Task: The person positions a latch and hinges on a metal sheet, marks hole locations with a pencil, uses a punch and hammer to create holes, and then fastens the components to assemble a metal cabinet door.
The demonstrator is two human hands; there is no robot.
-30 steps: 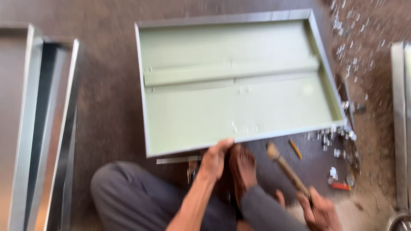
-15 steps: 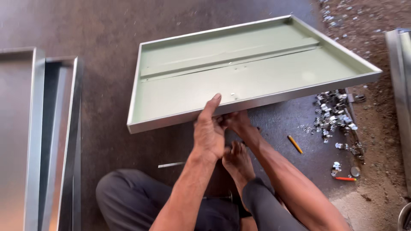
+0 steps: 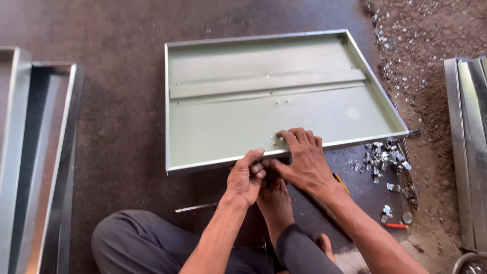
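A pale green sheet-metal panel (image 3: 228,122) with a raised rim and a stiffening rib across its middle lies on the dark floor in front of me. My left hand (image 3: 245,178) grips the near rim from below, with the thumb on its edge. Beside it, my right hand (image 3: 303,158) has its fingers draped over the same rim and onto the panel's inner face. My bare foot (image 3: 275,200) rests just under both hands against the near edge.
Grey metal panels (image 3: 43,152) are stacked at the left, and more sheet-metal pieces (image 3: 469,152) lie at the right. A pile of small shiny metal scraps (image 3: 380,157), an orange pen (image 3: 396,226) and a thin metal rod (image 3: 195,207) lie on the floor.
A second ago my right hand held a wooden-handled hammer; now it is on the panel's rim. The panel was lifted and tilted, and now lies flat again.
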